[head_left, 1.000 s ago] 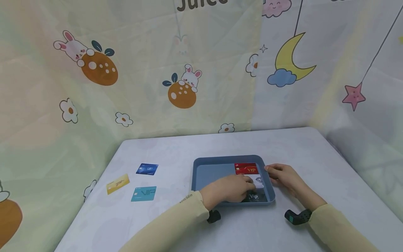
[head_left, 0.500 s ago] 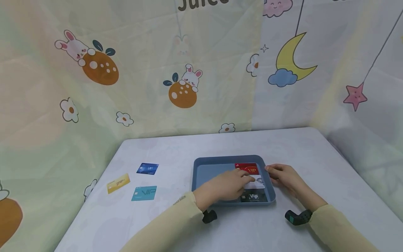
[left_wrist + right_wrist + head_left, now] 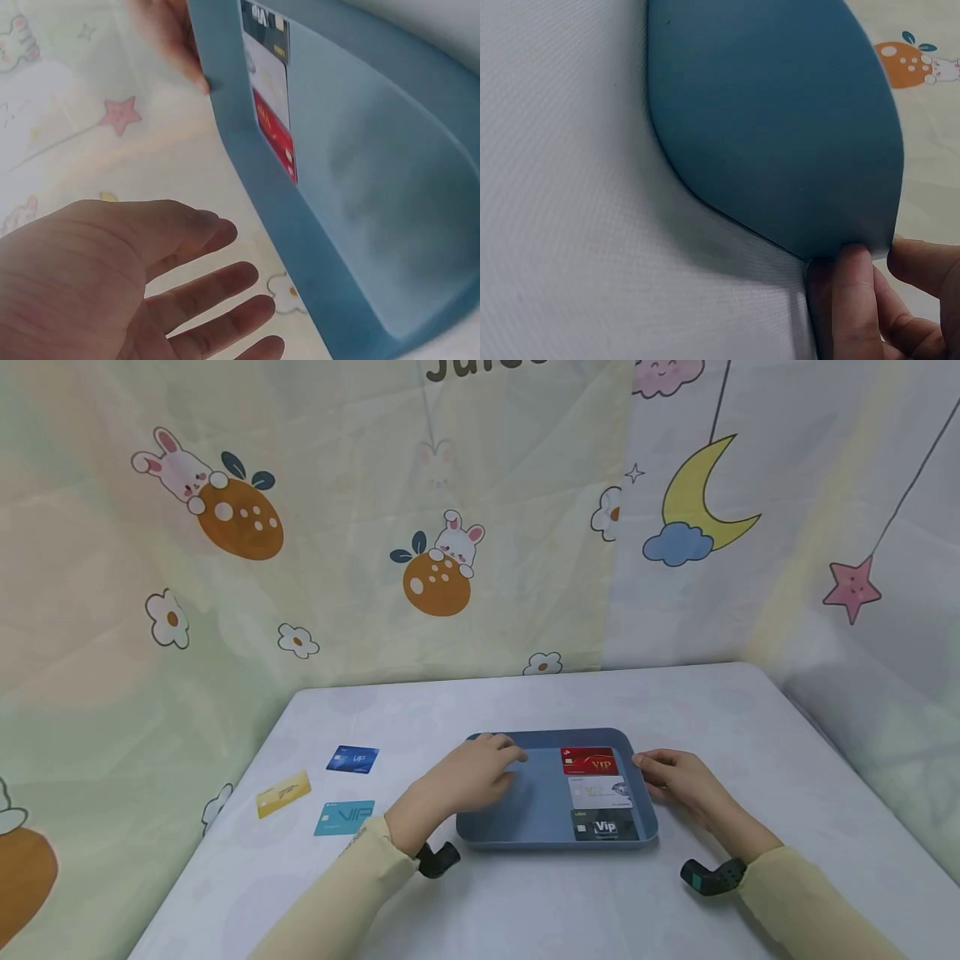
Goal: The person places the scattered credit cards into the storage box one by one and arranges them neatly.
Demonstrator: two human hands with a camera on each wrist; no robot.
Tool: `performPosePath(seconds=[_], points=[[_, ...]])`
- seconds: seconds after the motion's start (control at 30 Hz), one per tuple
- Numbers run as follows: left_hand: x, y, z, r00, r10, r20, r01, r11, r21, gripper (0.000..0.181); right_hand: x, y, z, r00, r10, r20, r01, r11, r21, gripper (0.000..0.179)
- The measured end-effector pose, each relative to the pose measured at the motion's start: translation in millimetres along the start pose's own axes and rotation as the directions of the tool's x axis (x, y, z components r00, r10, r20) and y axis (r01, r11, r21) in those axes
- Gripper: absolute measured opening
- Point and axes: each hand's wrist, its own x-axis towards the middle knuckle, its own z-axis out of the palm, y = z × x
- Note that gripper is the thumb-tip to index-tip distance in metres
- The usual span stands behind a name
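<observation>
A blue-grey tray (image 3: 517, 844) lies on the white table. Inside, along its right side, a red VIP card (image 3: 588, 762), a white card (image 3: 600, 792) and a black Vip card (image 3: 604, 826) form a column. My left hand (image 3: 468, 772) is above the tray's left end, fingers spread and holding nothing; the left wrist view shows the same hand (image 3: 150, 281) apart from the wall. At the tray's right edge my right hand (image 3: 678, 781) grips the rim. In the right wrist view, its thumb is at the rim and its fingers (image 3: 855, 300) touch the outer wall.
Left of the tray lie a blue card (image 3: 352, 759), a yellow card (image 3: 283, 794) and a teal VIP card (image 3: 343, 818), apart from each other. A printed cloth (image 3: 345, 527) hangs behind the table (image 3: 585, 910).
My left hand has lifted off the cards at the tray's right side and moved left, over the tray's left end. The cards in the tray are now uncovered. My right hand stays at the rim.
</observation>
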Motion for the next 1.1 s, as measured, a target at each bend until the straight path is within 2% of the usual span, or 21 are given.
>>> performPosePath(seconds=[0.23, 0.37, 0.47, 0.57, 0.77, 1.1], points=[[-18.4, -14.2, 4.5, 0.998, -0.041, -0.038, 0.040, 0.999, -0.025, 0.032, 1.2, 0.5, -0.7, 1.000, 0.005, -0.005, -0.005, 1.000, -0.004, 0.066], [-30.1, -23.0, 10.5, 0.994, -0.083, -0.067, 0.082, 0.996, -0.025, 0.030, 2.1, 0.4, 0.3, 1.000, 0.007, -0.010, -0.007, 1.000, -0.006, 0.067], [-37.8, -29.6, 11.5, 0.988, -0.126, -0.087, 0.121, 0.991, -0.063, 0.029, 2.3, 0.8, 0.9, 1.000, 0.008, -0.013, -0.008, 1.000, -0.008, 0.065], [-44.7, -35.7, 10.7, 0.979, -0.179, -0.094, 0.172, 0.982, -0.081, 0.029, 2.3, 1.7, 1.1, 1.000, 0.007, -0.015, -0.007, 1.000, -0.006, 0.064], [-58.8, -47.1, 9.9, 0.954, -0.286, -0.092, 0.281, 0.957, -0.065, 0.030, 2.5, 3.0, 0.8, 1.000, 0.004, -0.009, -0.003, 1.000, 0.002, 0.064], [-79.7, -66.7, 12.5, 0.919, -0.379, -0.109, 0.360, 0.919, -0.162, 0.028, 2.2, 2.2, 0.2, 1.000, 0.010, -0.002, -0.010, 1.000, 0.011, 0.067]])
